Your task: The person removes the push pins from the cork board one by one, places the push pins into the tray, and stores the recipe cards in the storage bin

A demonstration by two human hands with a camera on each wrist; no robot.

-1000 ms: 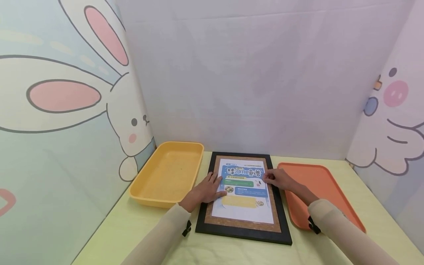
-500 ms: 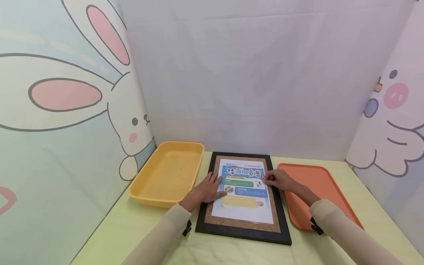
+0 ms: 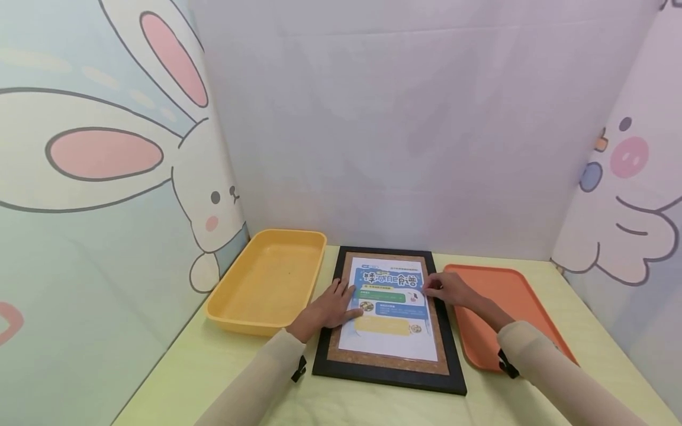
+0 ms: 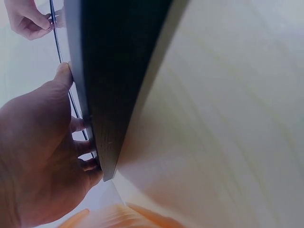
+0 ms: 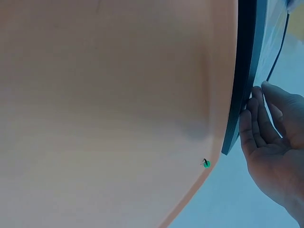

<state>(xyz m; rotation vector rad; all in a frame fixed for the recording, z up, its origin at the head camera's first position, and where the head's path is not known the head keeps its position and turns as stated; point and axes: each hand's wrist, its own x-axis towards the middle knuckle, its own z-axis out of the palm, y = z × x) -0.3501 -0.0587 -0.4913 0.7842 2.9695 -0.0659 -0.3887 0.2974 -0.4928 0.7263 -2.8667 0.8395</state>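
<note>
A black-framed cork board [image 3: 391, 378] lies flat on the table with a blue and white printed poster [image 3: 391, 340] on it. My left hand [image 3: 333, 305] lies flat on the poster's left edge, fingers straight, reaching over the frame [image 4: 114, 71]. My right hand [image 3: 444, 290] is at the poster's upper right edge, and its curled fingers [image 4: 26, 19] pinch something small there, which looks like a pin. In the right wrist view this hand [image 5: 273, 137] touches the frame's side [image 5: 242, 85].
A deep yellow tray [image 3: 269, 281] stands left of the board. A flat orange tray [image 3: 511, 296] lies to the right, with one green pushpin [image 5: 205, 164] near its corner. Cartoon wall panels close in the pale green table [image 3: 213, 367] on three sides.
</note>
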